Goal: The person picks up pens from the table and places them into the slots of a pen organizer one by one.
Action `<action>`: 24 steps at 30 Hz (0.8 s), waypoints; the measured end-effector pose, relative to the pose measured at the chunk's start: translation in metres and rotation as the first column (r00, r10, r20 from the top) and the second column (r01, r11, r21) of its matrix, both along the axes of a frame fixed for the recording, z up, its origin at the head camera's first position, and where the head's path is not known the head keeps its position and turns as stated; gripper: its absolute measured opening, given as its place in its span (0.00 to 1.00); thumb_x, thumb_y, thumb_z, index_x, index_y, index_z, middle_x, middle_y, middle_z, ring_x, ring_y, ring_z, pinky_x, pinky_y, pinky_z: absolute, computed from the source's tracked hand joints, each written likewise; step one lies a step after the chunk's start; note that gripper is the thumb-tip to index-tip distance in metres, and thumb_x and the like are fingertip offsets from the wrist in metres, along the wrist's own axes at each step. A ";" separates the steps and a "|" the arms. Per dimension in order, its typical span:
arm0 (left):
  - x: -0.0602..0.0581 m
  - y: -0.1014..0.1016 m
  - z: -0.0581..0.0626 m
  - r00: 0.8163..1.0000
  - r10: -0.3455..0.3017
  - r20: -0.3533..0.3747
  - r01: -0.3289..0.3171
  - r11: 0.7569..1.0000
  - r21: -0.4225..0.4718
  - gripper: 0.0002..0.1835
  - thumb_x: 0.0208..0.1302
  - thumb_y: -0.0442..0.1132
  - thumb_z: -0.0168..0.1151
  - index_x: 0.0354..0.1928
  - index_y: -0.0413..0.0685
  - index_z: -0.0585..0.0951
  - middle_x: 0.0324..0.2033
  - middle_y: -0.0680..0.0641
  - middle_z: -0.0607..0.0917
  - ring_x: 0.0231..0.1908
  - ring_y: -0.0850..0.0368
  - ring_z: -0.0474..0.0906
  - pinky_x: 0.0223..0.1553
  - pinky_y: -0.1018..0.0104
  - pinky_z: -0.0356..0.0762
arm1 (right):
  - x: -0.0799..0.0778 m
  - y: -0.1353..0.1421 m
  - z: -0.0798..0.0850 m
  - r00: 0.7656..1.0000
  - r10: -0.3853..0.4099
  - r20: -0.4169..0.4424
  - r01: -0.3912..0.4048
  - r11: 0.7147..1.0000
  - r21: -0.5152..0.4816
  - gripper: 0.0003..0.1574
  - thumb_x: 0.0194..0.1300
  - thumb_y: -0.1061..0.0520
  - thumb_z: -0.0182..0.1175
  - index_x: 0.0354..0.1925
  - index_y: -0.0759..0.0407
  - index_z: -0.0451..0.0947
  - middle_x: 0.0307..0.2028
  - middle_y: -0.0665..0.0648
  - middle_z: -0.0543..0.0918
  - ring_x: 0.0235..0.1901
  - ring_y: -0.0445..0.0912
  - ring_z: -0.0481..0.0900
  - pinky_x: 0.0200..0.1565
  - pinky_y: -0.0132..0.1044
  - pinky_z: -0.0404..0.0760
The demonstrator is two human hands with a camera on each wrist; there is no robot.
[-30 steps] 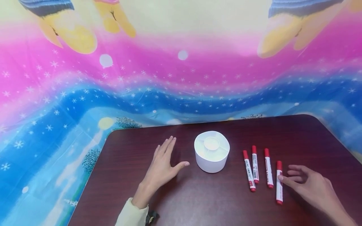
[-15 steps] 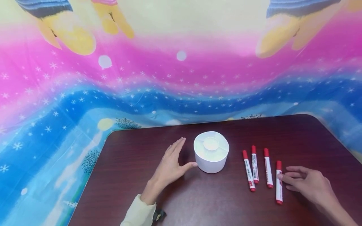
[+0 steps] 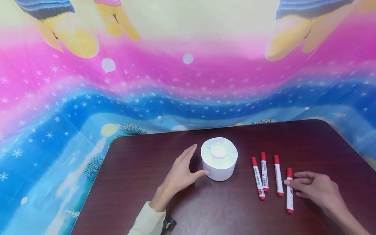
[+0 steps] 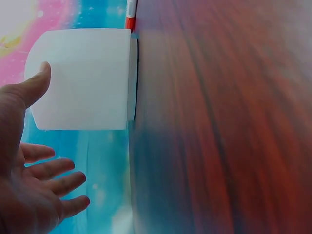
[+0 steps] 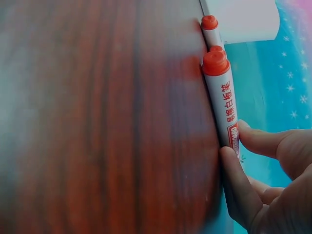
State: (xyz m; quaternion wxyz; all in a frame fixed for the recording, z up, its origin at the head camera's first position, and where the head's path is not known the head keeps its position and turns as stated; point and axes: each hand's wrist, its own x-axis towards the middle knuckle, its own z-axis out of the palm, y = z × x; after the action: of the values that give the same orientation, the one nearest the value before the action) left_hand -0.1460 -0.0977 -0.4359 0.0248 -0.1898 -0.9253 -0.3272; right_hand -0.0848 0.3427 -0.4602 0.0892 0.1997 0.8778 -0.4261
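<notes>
In the head view, the left hand (image 3: 180, 174) is spread wide and holds nothing, its thumb at the white container (image 3: 219, 173) below and right of centre, while the right hand (image 3: 320, 188) pinches the rightmost red-capped marker (image 3: 289, 199) on the worktop (image 3: 252, 217) at lower right.

We see a dark red-brown bench (image 3: 229, 209); behind it and along both sides hangs a pink-and-blue snowflake-patterned cloth (image 3: 164, 75).
</notes>
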 end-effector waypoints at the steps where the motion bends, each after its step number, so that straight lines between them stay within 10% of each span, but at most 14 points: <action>1: -0.001 0.001 0.000 1.000 -0.003 0.001 0.003 1.000 0.010 0.57 0.59 0.63 0.79 0.84 0.52 0.62 0.81 0.46 0.69 0.80 0.43 0.67 0.77 0.41 0.71 | -0.001 -0.001 0.001 1.000 0.009 0.009 -0.009 1.000 0.019 0.58 0.61 0.37 0.79 0.66 0.82 0.72 0.40 0.70 0.92 0.31 0.45 0.92 0.33 0.41 0.92; 14: -0.011 0.013 -0.006 0.996 -0.087 0.031 0.081 0.985 0.154 0.59 0.55 0.57 0.85 0.84 0.53 0.62 0.79 0.48 0.73 0.77 0.51 0.71 0.76 0.48 0.73 | -0.007 0.004 0.013 0.992 0.129 -0.006 -0.128 0.983 -0.135 0.42 0.73 0.54 0.70 0.68 0.85 0.67 0.47 0.67 0.92 0.37 0.37 0.91 0.42 0.42 0.93; 24: -0.007 0.010 0.003 0.995 -0.073 0.067 0.056 0.971 0.232 0.58 0.54 0.56 0.86 0.83 0.54 0.64 0.72 0.49 0.79 0.65 0.51 0.83 0.66 0.51 0.84 | -0.013 -0.018 0.047 0.958 0.197 -0.210 -0.227 0.965 -0.132 0.41 0.78 0.55 0.65 0.72 0.84 0.64 0.48 0.61 0.90 0.37 0.36 0.92 0.43 0.40 0.93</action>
State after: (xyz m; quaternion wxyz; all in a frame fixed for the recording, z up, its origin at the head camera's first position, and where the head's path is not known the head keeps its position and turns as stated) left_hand -0.1532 -0.0877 -0.4333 0.0011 -0.2031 -0.8749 -0.4396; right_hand -0.0975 0.3247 -0.4136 0.0633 0.0540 0.8629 -0.4985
